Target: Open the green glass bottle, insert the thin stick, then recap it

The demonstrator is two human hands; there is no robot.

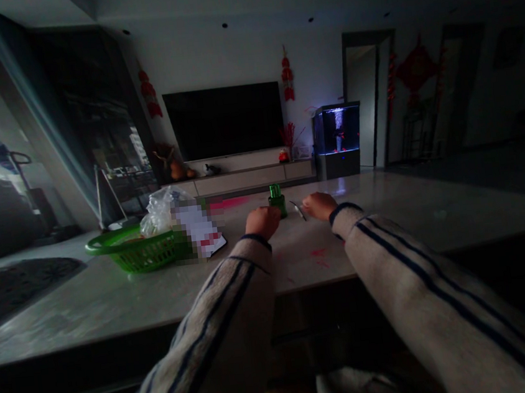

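Both of my arms reach out over a pale stone-topped table (378, 222). My left hand (263, 222) is closed, its knuckles beside a small green glass bottle (277, 205) that stands upright. Whatever those fingers may hold is hidden. To the right, my right hand (320, 206) is also closed, its fingertips turned toward the bottle. A thin, light-coloured stick-like thing (298, 211) slants right beside those fingertips. Whether the hand grips it or it lies on the table, I cannot tell.
A green plastic basket (144, 254) with a clear plastic bag (163, 207) stands at the left. A blurred-out phone-like object (200, 228) leans against it. Red scraps or marks (318, 254) show near the front edge. Farther off are a television (226, 122) and an aquarium (338, 129).
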